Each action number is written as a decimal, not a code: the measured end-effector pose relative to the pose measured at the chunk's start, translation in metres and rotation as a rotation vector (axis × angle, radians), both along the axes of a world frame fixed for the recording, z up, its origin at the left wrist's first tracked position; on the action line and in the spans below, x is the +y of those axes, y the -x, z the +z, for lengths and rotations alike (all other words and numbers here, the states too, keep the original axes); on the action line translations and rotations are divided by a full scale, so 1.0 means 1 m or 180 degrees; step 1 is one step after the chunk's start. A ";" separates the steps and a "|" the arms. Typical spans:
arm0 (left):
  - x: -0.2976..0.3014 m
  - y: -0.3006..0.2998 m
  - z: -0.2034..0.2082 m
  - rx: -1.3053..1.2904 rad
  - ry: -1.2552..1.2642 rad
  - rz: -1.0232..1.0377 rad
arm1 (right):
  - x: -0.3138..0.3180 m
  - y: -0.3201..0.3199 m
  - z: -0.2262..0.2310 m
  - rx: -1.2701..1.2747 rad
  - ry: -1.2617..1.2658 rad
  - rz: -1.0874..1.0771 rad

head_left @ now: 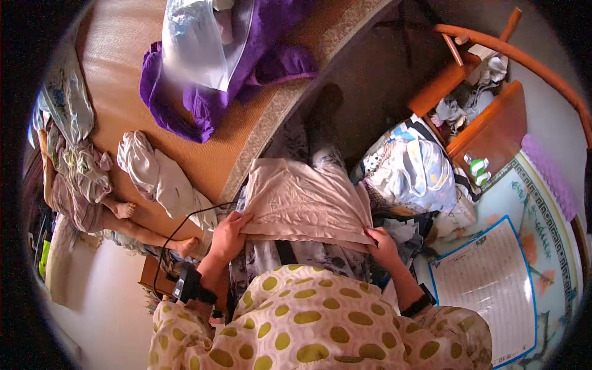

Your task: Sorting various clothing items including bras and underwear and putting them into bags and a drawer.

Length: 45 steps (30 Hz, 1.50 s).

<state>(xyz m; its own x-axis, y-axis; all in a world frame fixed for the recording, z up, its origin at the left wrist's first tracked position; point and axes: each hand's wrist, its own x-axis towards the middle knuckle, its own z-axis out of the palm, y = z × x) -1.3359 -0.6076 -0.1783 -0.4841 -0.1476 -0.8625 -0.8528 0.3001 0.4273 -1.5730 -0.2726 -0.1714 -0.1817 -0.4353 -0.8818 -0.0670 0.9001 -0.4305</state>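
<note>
A pale pink garment [305, 200] is spread over my lap, its straight hemmed edge toward me. My left hand [228, 237] is closed on the left corner of that hem. At the opposite corner my right hand [383, 246] pinches the same edge, so the hem is drawn nearly straight between them. Creases run across the cloth, and its far end lies over my patterned trousers. Whether it is a top or a bottom I cannot tell. A dark cord [185, 219] runs from near my left wrist.
A brown mat [117, 55] holds a purple cloth [200, 105], a clear plastic bag [191, 49] and a crumpled pale garment [160, 172]. Another person's bare foot [185, 246] is close on my left. To the right are piled clothes [413, 166], an open wooden drawer [490, 123] and a blue-edged sheet [487, 296].
</note>
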 end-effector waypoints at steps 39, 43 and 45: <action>0.013 0.160 -0.005 0.1204 0.0113 0.0995 | -0.072 0.034 -0.036 0.1043 -0.0088 -0.1009; 0.046 0.221 0.002 0.1658 -0.0097 0.0872 | -0.072 0.035 -0.033 0.0311 0.0337 -0.1291; 0.069 0.241 0.007 0.1908 0.0009 0.0055 | -0.085 0.032 -0.021 -0.0562 0.0243 -0.3301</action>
<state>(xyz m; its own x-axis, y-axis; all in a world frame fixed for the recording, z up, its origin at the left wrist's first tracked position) -1.5766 -0.5386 -0.1710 -0.8837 -0.1616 -0.4393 -0.4681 0.2902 0.8347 -1.6050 -0.3571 -0.1928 -0.3684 -0.1959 -0.9088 0.7891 0.4509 -0.4171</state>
